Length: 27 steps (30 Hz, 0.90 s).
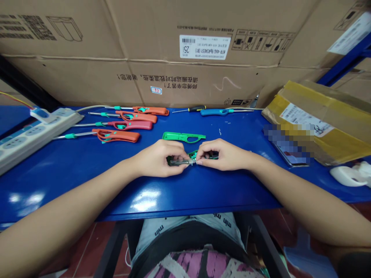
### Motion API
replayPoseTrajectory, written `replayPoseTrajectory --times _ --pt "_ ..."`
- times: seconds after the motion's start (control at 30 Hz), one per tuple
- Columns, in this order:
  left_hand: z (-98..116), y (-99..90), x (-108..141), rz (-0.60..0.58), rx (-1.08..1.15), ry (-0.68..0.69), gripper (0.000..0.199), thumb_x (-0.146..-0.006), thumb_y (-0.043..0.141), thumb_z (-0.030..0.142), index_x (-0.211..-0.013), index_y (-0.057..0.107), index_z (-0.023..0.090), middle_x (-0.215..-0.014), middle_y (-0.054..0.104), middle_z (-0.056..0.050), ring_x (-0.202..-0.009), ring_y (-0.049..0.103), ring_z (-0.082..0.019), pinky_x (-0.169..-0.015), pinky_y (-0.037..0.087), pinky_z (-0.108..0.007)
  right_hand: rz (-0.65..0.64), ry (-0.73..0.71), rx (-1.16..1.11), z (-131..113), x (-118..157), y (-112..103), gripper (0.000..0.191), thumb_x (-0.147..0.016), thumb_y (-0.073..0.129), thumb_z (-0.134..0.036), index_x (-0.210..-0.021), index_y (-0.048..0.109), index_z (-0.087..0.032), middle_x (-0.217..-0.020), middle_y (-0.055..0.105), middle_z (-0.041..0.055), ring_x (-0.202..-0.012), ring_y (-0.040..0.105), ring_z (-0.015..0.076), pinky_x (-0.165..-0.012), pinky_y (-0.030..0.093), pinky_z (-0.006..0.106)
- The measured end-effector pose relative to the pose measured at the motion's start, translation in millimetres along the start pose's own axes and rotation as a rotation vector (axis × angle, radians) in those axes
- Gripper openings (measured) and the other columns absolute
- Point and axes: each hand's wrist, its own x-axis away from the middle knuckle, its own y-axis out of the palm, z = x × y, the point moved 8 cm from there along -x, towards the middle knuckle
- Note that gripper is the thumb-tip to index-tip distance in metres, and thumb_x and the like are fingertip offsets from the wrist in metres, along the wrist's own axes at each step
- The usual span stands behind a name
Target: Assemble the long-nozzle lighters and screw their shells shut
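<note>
My left hand [166,158] is closed around a see-through lighter fuel tank [176,162] that lies level, its fitting pointing right. Thumb and fingertips of my right hand [220,155] pinch at that fitting, close to my left fingertips; whatever small piece they hold is covered. Green and teal lighter parts [193,154] show between and behind the two hands. Just beyond them lies a green half shell [184,137] of a lighter handle with a loop at its right end.
Several orange and red long-necked lighters [123,135] lie at left, beside a white power strip [37,131]. At the back are a screwdriver [197,109] and a blue lighter [214,112]. A phone [290,148] and taped carton [333,143] stand right; a large cardboard box [156,46] forms the back.
</note>
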Motion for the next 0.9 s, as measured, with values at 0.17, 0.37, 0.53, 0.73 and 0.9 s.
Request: replayPoseTrajectory --times 0.17,0.37,0.53,0.73,0.9 --pt "-1.3 1.0 0.1 -0.007 -0.003 -0.01 0.014 -0.089 0.067 0.02 -0.098 0.076 0.013 -0.081 0.07 -0.005 -0.069 0.064 -0.012 -0.067 0.052 -0.023 0.006 0.006 0.01 2.3 0.4 -0.6 0.01 -0.09 0.065 -0.023 -0.092 0.072 -0.017 -0.089 0.073 0.0028 -0.079 0.063 0.013 -0.075 0.049 0.026" --pt "-1.5 2.3 0.4 -0.024 -0.014 -0.006 0.017 -0.092 0.066 0.021 -0.101 0.076 0.012 -0.082 0.07 -0.005 -0.07 0.063 -0.013 -0.068 0.051 -0.024 0.014 0.0 0.031 2.1 0.3 -0.8 0.009 -0.09 0.064 -0.021 -0.09 0.071 -0.017 -0.088 0.072 0.0033 -0.079 0.063 0.0141 -0.076 0.049 0.028" --pt "-0.4 3.5 0.8 -0.035 -0.038 0.015 0.017 -0.094 0.063 0.021 -0.103 0.075 0.013 -0.085 0.07 -0.005 -0.073 0.064 -0.013 -0.07 0.05 -0.024 0.016 0.002 0.03 2.2 0.3 -0.6 0.007 -0.089 0.063 -0.019 -0.089 0.07 -0.017 -0.086 0.071 0.0027 -0.078 0.062 0.0142 -0.075 0.049 0.028" --pt "0.8 6.2 0.3 -0.042 -0.04 0.021 0.018 -0.094 0.062 0.022 -0.103 0.075 0.013 -0.084 0.071 -0.006 -0.072 0.064 -0.014 -0.07 0.051 -0.025 0.004 0.013 0.03 2.5 0.8 0.0 0.007 -0.09 0.062 -0.019 -0.089 0.069 -0.017 -0.088 0.072 0.0032 -0.08 0.063 0.0146 -0.076 0.049 0.028" --pt "2.0 6.7 0.4 -0.028 -0.041 0.029 0.018 -0.095 0.061 0.022 -0.103 0.075 0.014 -0.085 0.072 -0.007 -0.072 0.065 -0.014 -0.069 0.052 -0.025 0.003 0.017 0.023 2.4 0.8 -0.2 0.007 -0.089 0.063 -0.019 -0.088 0.069 -0.017 -0.087 0.071 0.003 -0.079 0.062 0.0144 -0.075 0.049 0.028"
